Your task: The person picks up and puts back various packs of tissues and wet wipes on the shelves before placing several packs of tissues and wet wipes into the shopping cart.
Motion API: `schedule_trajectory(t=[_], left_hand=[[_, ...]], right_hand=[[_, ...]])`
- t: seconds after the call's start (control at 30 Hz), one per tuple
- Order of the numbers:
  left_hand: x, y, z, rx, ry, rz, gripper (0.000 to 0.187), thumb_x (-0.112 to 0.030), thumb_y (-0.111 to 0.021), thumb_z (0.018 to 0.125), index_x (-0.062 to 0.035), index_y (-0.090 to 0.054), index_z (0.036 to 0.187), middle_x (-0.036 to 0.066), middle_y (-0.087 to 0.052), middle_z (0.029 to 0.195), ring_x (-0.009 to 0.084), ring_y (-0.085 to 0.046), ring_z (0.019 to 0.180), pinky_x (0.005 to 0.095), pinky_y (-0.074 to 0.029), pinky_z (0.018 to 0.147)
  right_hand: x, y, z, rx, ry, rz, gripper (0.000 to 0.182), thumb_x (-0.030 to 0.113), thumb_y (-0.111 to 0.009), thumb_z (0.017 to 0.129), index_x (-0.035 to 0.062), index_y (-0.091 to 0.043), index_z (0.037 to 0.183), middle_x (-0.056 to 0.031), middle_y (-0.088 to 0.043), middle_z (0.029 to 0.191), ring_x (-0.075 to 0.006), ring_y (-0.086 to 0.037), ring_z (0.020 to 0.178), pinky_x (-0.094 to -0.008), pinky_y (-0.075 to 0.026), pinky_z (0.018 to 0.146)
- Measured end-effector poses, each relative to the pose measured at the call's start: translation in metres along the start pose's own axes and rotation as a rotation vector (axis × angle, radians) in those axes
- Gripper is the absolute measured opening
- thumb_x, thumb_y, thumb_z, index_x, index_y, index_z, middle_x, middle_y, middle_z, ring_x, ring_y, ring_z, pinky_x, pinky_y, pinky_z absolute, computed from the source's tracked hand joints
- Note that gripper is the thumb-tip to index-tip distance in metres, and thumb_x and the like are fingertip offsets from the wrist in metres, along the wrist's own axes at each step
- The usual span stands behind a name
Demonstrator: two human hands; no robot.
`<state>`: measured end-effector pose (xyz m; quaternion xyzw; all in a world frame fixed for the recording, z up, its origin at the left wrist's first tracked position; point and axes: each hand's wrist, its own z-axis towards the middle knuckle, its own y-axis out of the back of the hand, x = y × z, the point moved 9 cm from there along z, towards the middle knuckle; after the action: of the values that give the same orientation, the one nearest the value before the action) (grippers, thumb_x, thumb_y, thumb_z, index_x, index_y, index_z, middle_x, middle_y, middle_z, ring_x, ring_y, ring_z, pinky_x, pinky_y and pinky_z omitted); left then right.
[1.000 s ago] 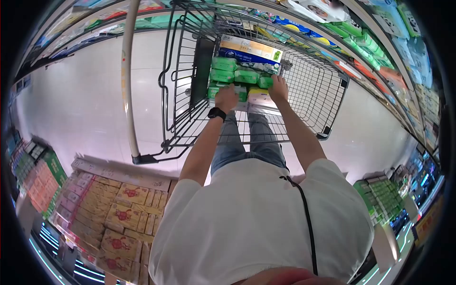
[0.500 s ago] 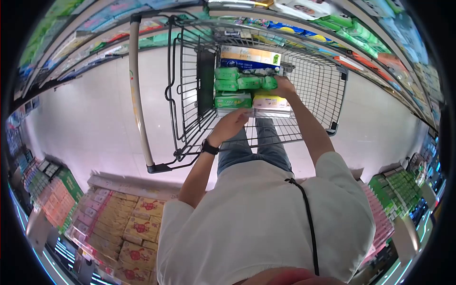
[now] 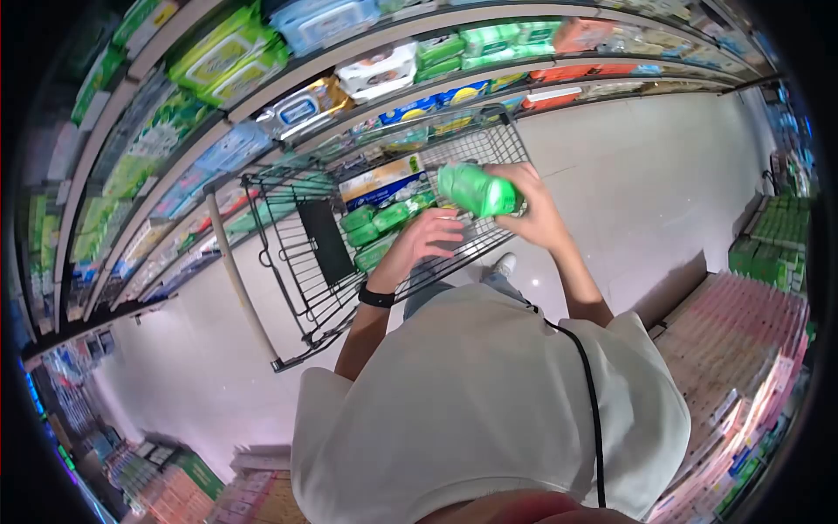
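Observation:
My right hand (image 3: 534, 210) grips a green pack of wipes (image 3: 467, 188) by its end, lifted above the shopping cart (image 3: 515, 138). The pack is slightly blurred. To its left, my left hand (image 3: 425, 240), with a black band at the wrist, hovers over the cart with its fingers apart and nothing in them. Inside the basket lie more green packs (image 3: 384, 218), a blue pack (image 3: 388, 194) and a cream-and-orange pack (image 3: 380, 177). My left hand hides part of the basket's near side.
Shelves (image 3: 393, 45) filled with wipes and tissue packs curve along the far side. The cart's handle (image 3: 240, 279) points left. Stacked pink cartons (image 3: 724, 349) stand at the right, and more boxes (image 3: 179, 489) at the lower left. Pale floor (image 3: 602, 166) runs between.
My right hand has raised a green pack out of the basket. My left hand has moved up, its fingers spreading. The view has turned, so the cart now sits tilted and further left.

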<state>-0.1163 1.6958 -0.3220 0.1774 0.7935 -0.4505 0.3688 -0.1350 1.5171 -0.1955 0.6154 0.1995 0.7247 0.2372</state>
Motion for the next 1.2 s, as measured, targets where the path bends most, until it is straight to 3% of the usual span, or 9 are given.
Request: schedule_trajectory(t=[0.07,0.2,0.33,0.4,0.53,0.6,0.93,1.1,1.2], left_hand=[[-0.008,-0.073,0.027,0.143,0.006,-0.382,0.073,-0.063,-0.029,0.102,-0.0053,-0.036,0.147,0.020,-0.056,0.137,0.0420,-0.059,0.122,0.0480,-0.056,0.085],[0.017,-0.163,0.087,0.082,0.002,-0.253,0.059,-0.048,-0.039,0.102,-0.0052,-0.042,0.143,0.019,-0.062,0.128,0.0372,-0.068,0.101,0.0397,-0.054,0.074],[0.048,-0.231,0.147,0.131,-0.023,-0.179,0.045,-0.029,-0.053,0.096,0.0007,-0.052,0.131,0.015,-0.069,0.112,0.0290,-0.072,0.085,0.0349,-0.056,0.070],[0.056,-0.258,0.167,0.155,-0.041,-0.127,0.045,-0.028,-0.054,0.096,0.0014,-0.052,0.130,0.016,-0.068,0.114,0.0289,-0.071,0.086,0.0354,-0.056,0.070],[0.040,-0.308,0.197,0.127,-0.175,0.058,0.042,-0.017,-0.061,0.091,0.0010,-0.053,0.128,0.009,-0.064,0.113,0.0180,-0.064,0.099,0.0299,-0.053,0.081],[0.032,-0.312,0.212,0.184,-0.229,0.325,0.047,-0.007,-0.072,0.084,-0.0013,-0.052,0.127,0.002,-0.059,0.109,0.0084,-0.055,0.103,0.0252,-0.047,0.090],[0.025,-0.249,0.313,0.019,-0.279,0.645,0.042,-0.021,-0.078,0.088,-0.0017,-0.056,0.118,0.001,-0.058,0.094,0.0068,-0.054,0.087,0.0249,-0.046,0.074],[0.025,-0.192,0.408,-0.125,-0.342,0.595,0.046,-0.032,-0.078,0.086,-0.0020,-0.061,0.117,0.004,-0.062,0.086,0.0102,-0.055,0.075,0.0265,-0.046,0.068],[-0.070,-0.201,0.439,-0.192,-0.460,0.580,0.045,-0.030,-0.078,0.086,-0.0016,-0.061,0.117,0.004,-0.062,0.085,0.0106,-0.055,0.074,0.0272,-0.046,0.068]], right_hand=[[0.035,0.040,-0.035,-0.050,0.298,-0.460,0.059,0.008,-0.076,0.069,0.0179,-0.065,0.127,-0.0020,-0.060,0.133,-0.0264,-0.049,0.129,-0.0466,-0.037,0.106],[0.015,0.106,-0.102,-0.087,0.297,-0.519,0.054,0.008,-0.073,0.075,0.0178,-0.064,0.127,-0.0021,-0.058,0.136,-0.0251,-0.049,0.130,-0.0484,-0.036,0.106],[-0.028,0.183,-0.181,-0.225,0.185,-0.323,0.053,0.010,-0.073,0.078,0.0141,-0.062,0.129,-0.0059,-0.058,0.137,-0.0293,-0.049,0.131,-0.0468,-0.037,0.109],[-0.061,0.244,-0.227,-0.573,-0.013,-0.206,0.049,0.011,-0.071,0.083,0.0082,-0.059,0.130,-0.0085,-0.058,0.137,-0.0296,-0.052,0.128,-0.0445,-0.040,0.109],[-0.135,0.277,-0.276,-0.665,-0.289,0.249,0.047,0.011,-0.068,0.090,0.0032,-0.053,0.134,-0.0109,-0.057,0.135,-0.0262,-0.055,0.124,-0.0404,-0.043,0.105],[-0.173,0.260,-0.266,-0.557,-0.346,0.846,0.049,0.015,-0.068,0.094,0.0003,-0.048,0.137,-0.0117,-0.057,0.133,-0.0205,-0.056,0.121,-0.0359,-0.045,0.102],[-0.295,0.214,-0.178,-0.217,-0.568,0.867,0.054,0.023,-0.072,0.094,0.0001,-0.043,0.134,-0.0121,-0.064,0.100,-0.0171,-0.065,0.063,-0.0295,-0.052,0.057],[-0.369,0.252,-0.099,-0.133,-0.608,0.696,0.064,0.022,-0.077,0.090,0.0052,-0.034,0.135,-0.0114,-0.063,0.092,-0.0142,-0.059,0.055,-0.0272,-0.046,0.048],[-0.376,0.310,0.004,-0.031,-0.516,0.604,0.064,0.022,-0.079,0.088,0.0049,-0.038,0.134,-0.0095,-0.062,0.092,-0.0120,-0.058,0.061,-0.0262,-0.046,0.051]])
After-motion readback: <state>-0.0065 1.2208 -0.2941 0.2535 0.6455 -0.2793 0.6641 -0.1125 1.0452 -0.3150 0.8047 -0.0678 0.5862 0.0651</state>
